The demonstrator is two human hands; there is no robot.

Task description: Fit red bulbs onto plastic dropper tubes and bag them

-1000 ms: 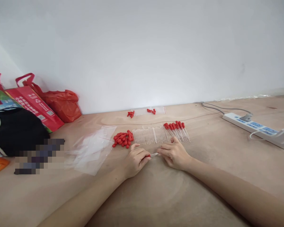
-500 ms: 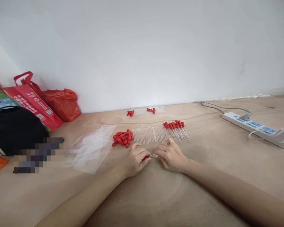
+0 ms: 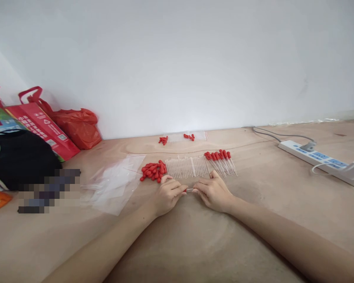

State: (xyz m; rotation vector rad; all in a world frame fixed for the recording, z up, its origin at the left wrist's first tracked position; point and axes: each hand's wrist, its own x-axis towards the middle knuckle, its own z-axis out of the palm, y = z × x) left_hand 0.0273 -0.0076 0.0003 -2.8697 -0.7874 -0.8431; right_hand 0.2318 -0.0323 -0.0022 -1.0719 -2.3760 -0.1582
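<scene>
My left hand [image 3: 169,195] is closed on a red rubber bulb [image 3: 185,191], mostly hidden by the fingers. A thin clear glass tube [image 3: 190,190] bridges the gap from the bulb to my right hand [image 3: 211,192], which pinches it. Just beyond my left hand lies a heap of loose red rubber bulbs [image 3: 153,171]. Beside the heap is a row of clear tubes [image 3: 186,166], side by side. Droppers with red bulbs fitted on their tubes [image 3: 222,161] lie slanted beyond my right hand.
Clear plastic bags [image 3: 115,184] lie left of the bulbs. Near the wall is another bag [image 3: 177,137] with small red bulbs by it. A power strip [image 3: 318,159] with cables sits at right. Red bags [image 3: 76,127] and a black bag [image 3: 20,161] stand at left.
The fingers of my left hand have closed further over the red bulb, so less of it shows. Both hands remain in nearly the same place, holding bulb and tube.
</scene>
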